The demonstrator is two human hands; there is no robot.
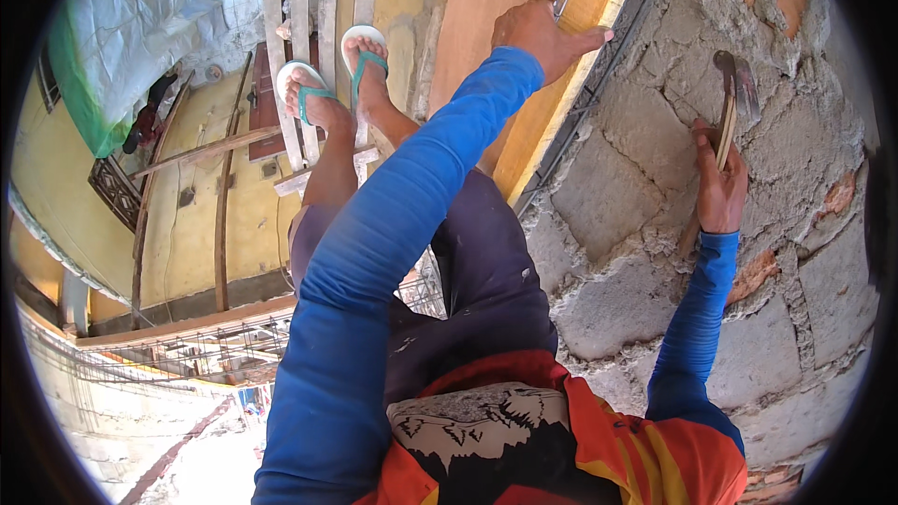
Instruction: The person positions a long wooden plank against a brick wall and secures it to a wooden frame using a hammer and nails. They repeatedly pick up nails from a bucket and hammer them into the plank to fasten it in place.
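Note:
My left hand (547,37) rests on the yellowish wooden plank (531,136). Its fingers are curled, and its thumb reaches across to the plank's edge. Thin metal pieces that look like nails (561,2) stick up between thumb and fingers. Over at the wall, my right hand (720,182) is wrapped around the wooden handle of a claw hammer (726,117), its metal head pointing up and away from me. Beside the plank's right edge run dark steel rebars (585,98) with short cross ties, between the wood and the rough wall (627,178).
Both feet, in flip-flops (367,51), stand on narrow wooden boards (299,0) high above a lower area. A plastic sheet (131,28) hangs at the far left near a yellow wall (201,201). More rebar (206,341) lies at lower left. Rough mortar and bricks (753,276) jut at right.

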